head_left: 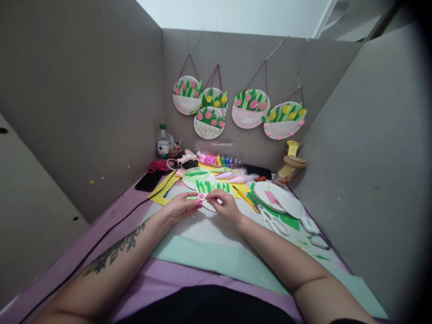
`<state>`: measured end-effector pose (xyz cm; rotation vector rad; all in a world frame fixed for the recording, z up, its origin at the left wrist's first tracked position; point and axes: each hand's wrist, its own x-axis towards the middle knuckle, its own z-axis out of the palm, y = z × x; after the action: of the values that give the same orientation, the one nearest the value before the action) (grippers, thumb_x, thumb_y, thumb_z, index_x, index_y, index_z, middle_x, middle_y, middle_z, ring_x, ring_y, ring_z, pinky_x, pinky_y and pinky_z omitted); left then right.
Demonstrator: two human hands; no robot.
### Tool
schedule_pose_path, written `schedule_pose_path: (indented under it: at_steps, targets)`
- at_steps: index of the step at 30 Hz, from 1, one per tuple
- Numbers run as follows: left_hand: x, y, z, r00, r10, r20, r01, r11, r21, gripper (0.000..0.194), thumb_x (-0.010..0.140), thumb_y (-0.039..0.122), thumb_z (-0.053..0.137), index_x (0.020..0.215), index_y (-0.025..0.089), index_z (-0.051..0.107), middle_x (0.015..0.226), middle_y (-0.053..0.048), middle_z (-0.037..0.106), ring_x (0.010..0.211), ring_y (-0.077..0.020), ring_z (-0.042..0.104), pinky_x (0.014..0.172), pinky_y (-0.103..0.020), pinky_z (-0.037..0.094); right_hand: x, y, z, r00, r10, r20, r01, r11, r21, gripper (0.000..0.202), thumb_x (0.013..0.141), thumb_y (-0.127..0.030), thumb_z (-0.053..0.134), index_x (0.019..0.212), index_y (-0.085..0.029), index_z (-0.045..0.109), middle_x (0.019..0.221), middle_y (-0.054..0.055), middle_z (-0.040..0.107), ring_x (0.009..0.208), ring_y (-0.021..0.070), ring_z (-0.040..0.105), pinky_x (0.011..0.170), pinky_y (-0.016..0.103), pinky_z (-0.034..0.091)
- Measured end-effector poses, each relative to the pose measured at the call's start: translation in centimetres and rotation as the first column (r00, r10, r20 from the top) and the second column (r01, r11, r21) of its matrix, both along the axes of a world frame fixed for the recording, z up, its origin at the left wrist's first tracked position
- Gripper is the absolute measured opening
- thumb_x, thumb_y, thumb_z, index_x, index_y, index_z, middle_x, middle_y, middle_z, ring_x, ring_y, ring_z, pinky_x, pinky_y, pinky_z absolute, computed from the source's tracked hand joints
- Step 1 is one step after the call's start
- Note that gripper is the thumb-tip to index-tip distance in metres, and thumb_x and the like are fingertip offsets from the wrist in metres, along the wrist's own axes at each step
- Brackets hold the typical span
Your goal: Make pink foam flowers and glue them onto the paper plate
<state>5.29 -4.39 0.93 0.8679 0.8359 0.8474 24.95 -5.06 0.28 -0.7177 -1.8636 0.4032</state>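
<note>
My left hand [184, 207] holds small pink flower-like pieces [201, 196] at its fingertips, over the middle of the table. Close beside it, my right hand [225, 208] is closed in a pinch, its fingertips nearly meeting the pink pieces; what it grips is too small to make out. Just behind both hands lies a white paper plate with upright green paper leaves [204, 186], its lower part mostly covered by the hands. A yellow pencil or cutter [249, 200] and white-handled scissors [272, 220] lie right of my right hand.
White paper plates [293, 201] are stacked at the right. A pink glue gun [187, 157], clay packets [216, 159], a black phone [148, 181] and a bottle [163, 143] sit behind. Tulip plate baskets [251, 118] hang on the wall. A black cable [111, 229] crosses the left side.
</note>
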Motion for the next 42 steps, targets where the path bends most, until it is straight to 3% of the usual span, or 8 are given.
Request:
schedule_pose_path:
  at_steps: [12,24,29,33,42]
  targets:
    - [0.11,-0.22,0.41,1.000,0.004,0.007,-0.004,1.000,-0.018,0.045,0.061,0.015,0.085,0.100,0.014,0.061,0.080,-0.006,0.071,0.070,-0.0128,0.068,0.063,-0.020,0.053,0.10,0.05,-0.02,1.000,-0.005,0.017,0.006,1.000,-0.017,0.012,0.088,-0.027,0.059,0.085,-0.022,0.069,0.080,0.005,0.070,0.079,0.0182,0.064,0.074,0.033,0.051]
    - [-0.19,0.29,-0.49,0.997,-0.046,0.062,0.046,0.999,0.004,0.040,0.062,0.015,0.085,0.097,0.014,0.066,0.082,-0.005,0.071,0.073,-0.0115,0.067,0.068,-0.020,0.054,-0.02,-0.08,0.07,1.000,-0.008,0.001,0.008,0.999,-0.042,0.012,0.088,-0.028,0.060,0.083,-0.022,0.070,0.080,0.005,0.070,0.078,0.0180,0.064,0.075,0.033,0.052]
    - [-0.21,0.38,-0.48,0.998,-0.022,0.054,0.021,1.000,0.019,0.040,0.063,0.014,0.084,0.098,0.014,0.064,0.080,-0.006,0.071,0.075,-0.0139,0.069,0.070,-0.022,0.055,-0.08,-0.14,0.34,0.991,-0.047,-0.125,0.035,0.994,-0.102,0.013,0.086,-0.029,0.061,0.082,-0.022,0.070,0.078,0.004,0.069,0.074,0.0173,0.063,0.069,0.030,0.051]
    - [-0.04,0.30,-0.41,0.999,0.015,0.049,-0.017,0.999,0.044,0.027,0.064,0.015,0.083,0.083,0.012,0.065,0.074,-0.005,0.069,0.069,-0.0109,0.067,0.066,-0.018,0.053,0.12,0.21,0.43,0.967,-0.093,-0.236,0.055,0.985,-0.162,0.010,0.083,-0.029,0.063,0.080,-0.022,0.069,0.078,0.004,0.069,0.074,0.0172,0.063,0.066,0.029,0.051]
    - [0.02,0.34,-0.32,0.997,0.065,0.040,-0.064,0.998,-0.015,0.024,0.064,0.009,0.081,0.085,0.012,0.071,0.079,-0.004,0.070,0.070,-0.0086,0.065,0.068,-0.017,0.052,0.26,0.58,-0.13,0.966,-0.102,-0.237,0.051,0.976,-0.211,0.009,0.081,-0.028,0.064,0.080,-0.021,0.069,0.078,0.004,0.069,0.074,0.0171,0.064,0.066,0.028,0.051]
